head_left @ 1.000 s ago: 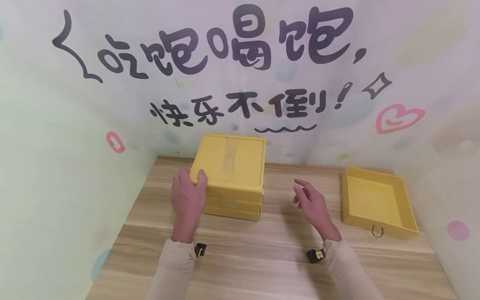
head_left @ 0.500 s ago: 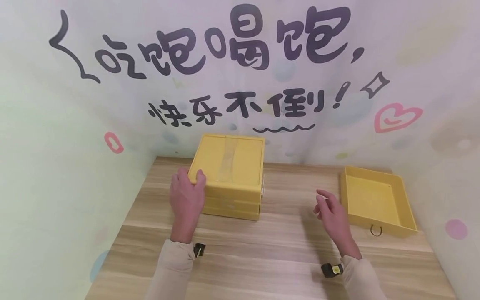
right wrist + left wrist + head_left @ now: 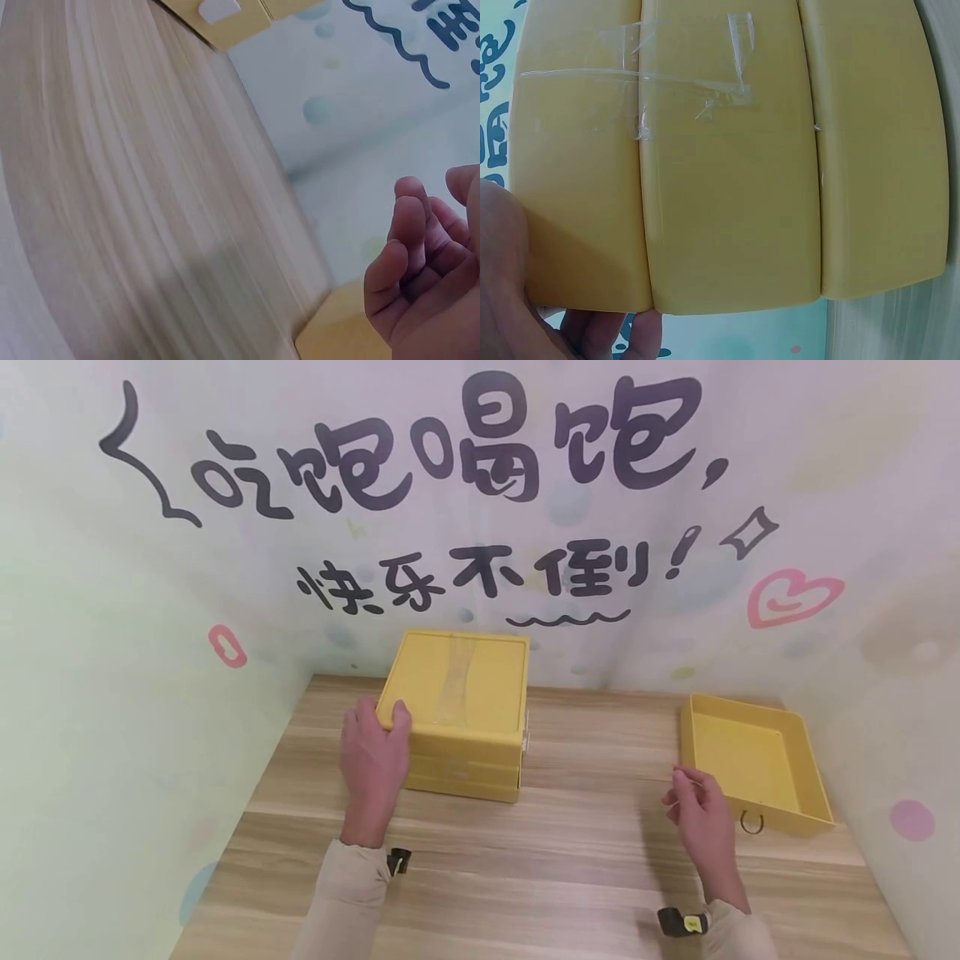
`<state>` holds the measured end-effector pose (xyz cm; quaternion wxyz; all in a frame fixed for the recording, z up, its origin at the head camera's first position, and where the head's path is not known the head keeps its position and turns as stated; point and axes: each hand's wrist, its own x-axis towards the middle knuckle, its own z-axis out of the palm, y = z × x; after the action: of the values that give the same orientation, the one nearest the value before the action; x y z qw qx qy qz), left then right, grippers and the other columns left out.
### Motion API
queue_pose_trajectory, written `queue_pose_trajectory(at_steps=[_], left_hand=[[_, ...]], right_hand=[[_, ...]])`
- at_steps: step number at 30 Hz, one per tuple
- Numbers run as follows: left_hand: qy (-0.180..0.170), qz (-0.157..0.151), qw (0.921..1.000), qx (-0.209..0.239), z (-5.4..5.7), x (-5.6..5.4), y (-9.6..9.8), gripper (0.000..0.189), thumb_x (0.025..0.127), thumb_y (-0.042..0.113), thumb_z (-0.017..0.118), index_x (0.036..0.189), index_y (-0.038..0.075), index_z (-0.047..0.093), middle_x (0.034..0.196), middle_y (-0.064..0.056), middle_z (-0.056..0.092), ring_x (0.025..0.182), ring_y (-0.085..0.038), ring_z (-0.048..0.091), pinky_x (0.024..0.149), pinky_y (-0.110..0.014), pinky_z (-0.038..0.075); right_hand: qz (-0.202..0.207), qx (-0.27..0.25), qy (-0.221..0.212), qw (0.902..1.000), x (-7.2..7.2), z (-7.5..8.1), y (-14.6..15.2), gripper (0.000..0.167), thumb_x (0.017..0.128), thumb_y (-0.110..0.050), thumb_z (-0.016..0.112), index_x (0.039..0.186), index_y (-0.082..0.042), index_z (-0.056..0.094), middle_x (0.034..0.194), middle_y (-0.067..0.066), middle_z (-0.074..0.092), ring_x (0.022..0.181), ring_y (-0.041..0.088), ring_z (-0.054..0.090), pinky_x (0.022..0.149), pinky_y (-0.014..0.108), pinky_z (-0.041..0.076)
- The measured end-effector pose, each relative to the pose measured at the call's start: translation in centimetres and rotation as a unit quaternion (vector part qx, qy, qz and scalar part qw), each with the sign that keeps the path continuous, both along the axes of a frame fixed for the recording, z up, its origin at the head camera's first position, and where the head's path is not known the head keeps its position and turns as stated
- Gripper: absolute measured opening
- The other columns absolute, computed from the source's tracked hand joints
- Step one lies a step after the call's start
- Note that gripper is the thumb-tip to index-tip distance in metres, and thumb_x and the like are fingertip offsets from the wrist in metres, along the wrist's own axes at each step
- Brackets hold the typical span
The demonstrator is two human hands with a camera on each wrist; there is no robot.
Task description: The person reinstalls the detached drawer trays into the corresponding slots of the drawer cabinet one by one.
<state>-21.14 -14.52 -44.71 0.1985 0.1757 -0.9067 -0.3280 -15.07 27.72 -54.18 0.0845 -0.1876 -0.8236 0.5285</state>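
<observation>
A yellow storage box [image 3: 457, 681] stands at the back of the table, with clear tape across its top and front. My left hand [image 3: 373, 760] grips its front left corner, thumb on the top and fingers round the side. In the left wrist view, the front of the box [image 3: 731, 195] shows horizontal sections with seams between them. My right hand [image 3: 701, 814] hovers over the table with loosely curled fingers and nothing in them. Near it, at the right, lies a shallow yellow drawer [image 3: 780, 817] with a dark ring pull on its front.
The wood-grain table [image 3: 525, 877] meets a printed backdrop [image 3: 570, 652] behind the box, with more backdrop at both sides. A white fitting [image 3: 219, 9] sticks out from the box's right side. Black wrist cameras sit on both wrists.
My right hand has moved right and toward me, away from the box and close to the drawer. The left hand and the box have stayed in place.
</observation>
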Motion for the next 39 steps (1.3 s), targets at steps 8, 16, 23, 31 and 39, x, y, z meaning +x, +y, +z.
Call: queue_pose_trajectory(at_steps=[8, 16, 23, 31, 39], left_hand=[[-0.001, 0.003, 1.0, 0.002, -0.1, -0.1, 0.1, 0.043, 0.098, 0.051, 0.046, 0.103, 0.009, 0.052, 0.087, -0.013, 0.05, 0.076, -0.033, 0.05, 0.062, -0.04, 0.038], [0.002, 0.004, 1.0, 0.003, -0.1, 0.0, 0.1, 0.043, 0.098, 0.051, 0.046, 0.103, 0.009, 0.052, 0.087, -0.013, 0.05, 0.076, -0.034, 0.05, 0.062, -0.041, 0.038], [0.003, 0.004, 1.0, 0.004, -0.1, -0.1, 0.1, 0.043, 0.098, 0.051, 0.046, 0.102, 0.009, 0.052, 0.087, -0.013, 0.05, 0.076, -0.033, 0.05, 0.062, -0.04, 0.038], [0.001, 0.004, 1.0, 0.003, 0.1, -0.1, 0.1, 0.044, 0.098, 0.051, 0.046, 0.103, 0.008, 0.052, 0.087, -0.013, 0.05, 0.076, -0.033, 0.05, 0.062, -0.039, 0.038], [0.0, 0.001, 1.0, 0.004, 0.0, 0.0, 0.1, 0.044, 0.099, 0.051, 0.045, 0.102, 0.008, 0.052, 0.086, -0.012, 0.049, 0.075, -0.032, 0.049, 0.062, -0.038, 0.036]], right_hand=[[-0.056, -0.018, -0.019, 0.9981, 1.3, -0.5, 1.8, 0.041, 0.104, -0.042, 0.052, 0.129, -0.01, 0.055, 0.073, -0.017, 0.066, 0.063, 0.003, 0.062, 0.063, 0.017, 0.053], [-0.125, -0.039, -0.024, 0.9911, 2.2, -1.1, 3.8, 0.021, 0.103, -0.037, 0.053, 0.116, -0.02, 0.057, 0.065, -0.024, 0.063, 0.057, 0.0, 0.063, 0.058, 0.015, 0.052], [-0.163, -0.091, -0.035, 0.9818, 2.8, -1.4, 5.1, 0.011, 0.102, -0.031, 0.055, 0.111, -0.024, 0.053, 0.062, -0.02, 0.063, 0.055, 0.003, 0.064, 0.055, 0.016, 0.049], [-0.188, -0.152, -0.033, 0.9696, 3.2, -1.9, 5.8, 0.017, 0.101, -0.031, 0.058, 0.114, -0.028, 0.048, 0.063, -0.017, 0.065, 0.055, 0.001, 0.063, 0.054, 0.015, 0.048], [-0.203, -0.153, -0.052, 0.9658, 3.5, -2.9, 6.0, 0.035, 0.101, -0.034, 0.057, 0.131, -0.025, 0.043, 0.065, -0.021, 0.064, 0.056, -0.003, 0.061, 0.055, 0.015, 0.045]])
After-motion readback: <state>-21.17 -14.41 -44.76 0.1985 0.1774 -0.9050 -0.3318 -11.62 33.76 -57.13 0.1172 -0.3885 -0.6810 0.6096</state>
